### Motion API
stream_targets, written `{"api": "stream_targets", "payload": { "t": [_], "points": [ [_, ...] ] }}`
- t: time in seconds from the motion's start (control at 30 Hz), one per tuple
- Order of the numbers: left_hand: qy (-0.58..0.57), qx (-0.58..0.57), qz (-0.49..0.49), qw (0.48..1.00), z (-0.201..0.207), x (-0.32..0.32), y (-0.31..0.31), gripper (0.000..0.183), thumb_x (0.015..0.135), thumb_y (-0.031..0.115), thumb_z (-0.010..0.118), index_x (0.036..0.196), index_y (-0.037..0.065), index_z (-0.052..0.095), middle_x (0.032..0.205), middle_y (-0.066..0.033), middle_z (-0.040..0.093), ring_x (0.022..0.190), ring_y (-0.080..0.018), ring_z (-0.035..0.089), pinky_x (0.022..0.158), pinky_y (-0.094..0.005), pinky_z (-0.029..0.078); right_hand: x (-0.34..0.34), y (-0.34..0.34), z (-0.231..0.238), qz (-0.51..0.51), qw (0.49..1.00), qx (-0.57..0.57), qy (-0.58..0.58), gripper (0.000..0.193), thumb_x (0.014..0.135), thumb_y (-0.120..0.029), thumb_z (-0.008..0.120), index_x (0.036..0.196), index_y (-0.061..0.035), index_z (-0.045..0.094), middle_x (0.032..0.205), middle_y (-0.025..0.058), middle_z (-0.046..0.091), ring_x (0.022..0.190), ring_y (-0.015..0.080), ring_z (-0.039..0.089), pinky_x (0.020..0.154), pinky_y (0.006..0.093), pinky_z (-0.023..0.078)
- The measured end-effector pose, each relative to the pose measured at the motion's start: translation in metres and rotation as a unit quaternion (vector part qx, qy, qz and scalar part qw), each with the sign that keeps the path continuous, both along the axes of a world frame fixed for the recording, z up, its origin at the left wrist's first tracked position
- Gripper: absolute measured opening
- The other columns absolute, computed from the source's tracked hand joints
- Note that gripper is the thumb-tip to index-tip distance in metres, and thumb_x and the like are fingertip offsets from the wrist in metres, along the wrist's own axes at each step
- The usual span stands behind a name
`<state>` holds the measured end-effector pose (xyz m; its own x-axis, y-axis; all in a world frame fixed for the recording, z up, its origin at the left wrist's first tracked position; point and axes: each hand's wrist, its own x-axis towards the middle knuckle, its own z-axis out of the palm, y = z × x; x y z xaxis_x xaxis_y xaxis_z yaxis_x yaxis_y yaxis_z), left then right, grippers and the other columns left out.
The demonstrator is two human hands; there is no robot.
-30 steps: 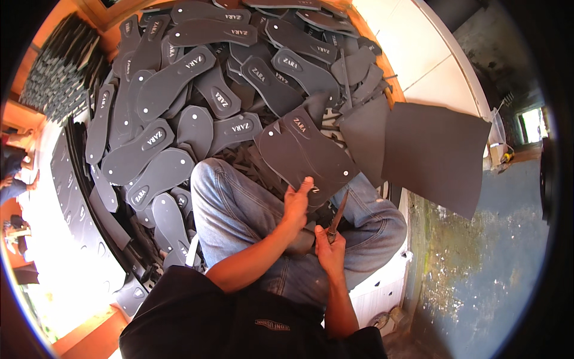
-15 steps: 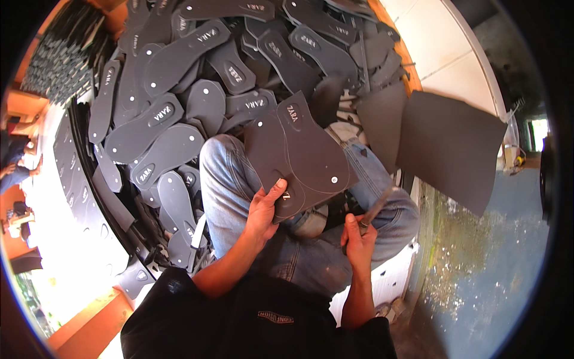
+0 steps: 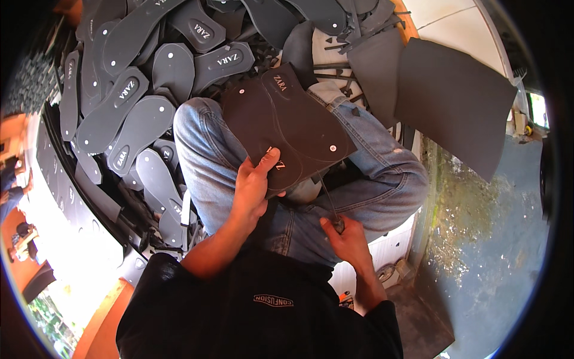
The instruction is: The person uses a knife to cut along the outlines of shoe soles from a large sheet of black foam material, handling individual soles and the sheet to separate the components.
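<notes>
My left hand (image 3: 250, 182) grips the near edge of a black foam sheet (image 3: 299, 128), thumb on top and fingers beneath. Outlines of sandal insoles, a raised printed patch at two ends and small white dots mark the sheet, which rests over my crossed legs. In my right hand (image 3: 350, 242), fingers are closed around the handle of a knife (image 3: 327, 194). Its thin blade points up and away, its tip close to the sheet's lower right edge; whether they touch I cannot tell.
Many cut black insoles (image 3: 113, 113) lie heaped ahead and to the left. Dark offcuts (image 3: 373, 72) and a large plain black sheet (image 3: 457, 105) are at the right, beside a blue-grey floor (image 3: 496, 239). People (image 3: 24, 239) sit at the far left.
The knife has swung from pointing up and right to pointing up and left, its tip now by the sheet. My right hand moved left and slightly nearer; the view shifted.
</notes>
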<state>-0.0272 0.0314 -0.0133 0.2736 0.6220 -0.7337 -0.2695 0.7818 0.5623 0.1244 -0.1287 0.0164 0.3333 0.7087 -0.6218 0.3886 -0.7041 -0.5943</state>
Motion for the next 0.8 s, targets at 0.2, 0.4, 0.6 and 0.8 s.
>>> {"api": "stream_targets", "payload": {
  "t": [0.2, 0.4, 0.6, 0.8],
  "points": [
    [0.013, -0.016, 0.0, 1.0, 0.006, -0.001, 0.005, 0.031, 0.084, 0.03, 0.065, 0.096, 0.003, 0.055, 0.074, -0.0039, 0.059, 0.054, -0.0123, 0.058, 0.037, -0.0236, 0.044, -0.001, 0.004, -0.011, -0.011, 0.999, 0.003, 0.035, 0.034, 0.083, -0.029, 0.063, 0.072, 0.0032, 0.057, 0.053, 0.0182, 0.052, 0.052, 0.0377, 0.055, 0.05, 0.0412, 0.041],
    [0.003, -0.014, 0.005, 1.0, 0.002, -0.003, 0.005, 0.033, 0.084, 0.031, 0.065, 0.097, 0.004, 0.054, 0.074, -0.0038, 0.059, 0.053, -0.0127, 0.058, 0.036, -0.024, 0.043, -0.001, 0.011, -0.011, 0.0, 0.999, -0.001, 0.033, 0.033, 0.083, -0.027, 0.063, 0.07, 0.0031, 0.056, 0.053, 0.0186, 0.053, 0.054, 0.0404, 0.054, 0.053, 0.0432, 0.041],
    [0.016, -0.017, -0.032, 0.999, 0.0, -0.008, 0.004, 0.033, 0.083, 0.034, 0.065, 0.09, 0.003, 0.055, 0.066, -0.0058, 0.059, 0.046, -0.0141, 0.057, 0.033, -0.0228, 0.041, -0.004, 0.018, -0.015, 0.012, 1.0, -0.009, 0.017, 0.032, 0.083, -0.025, 0.06, 0.069, 0.0031, 0.055, 0.058, 0.0218, 0.055, 0.059, 0.0433, 0.055, 0.055, 0.044, 0.042],
    [0.052, -0.016, -0.066, 0.996, 0.002, -0.012, 0.005, 0.035, 0.084, 0.035, 0.065, 0.084, 0.002, 0.054, 0.06, -0.0062, 0.058, 0.04, -0.0142, 0.054, 0.03, -0.0225, 0.038, -0.006, 0.032, -0.017, 0.04, 0.999, -0.011, -0.019, 0.027, 0.083, -0.019, 0.056, 0.068, 0.003, 0.055, 0.064, 0.0242, 0.056, 0.068, 0.0457, 0.055, 0.061, 0.047, 0.042]
  ]
}}
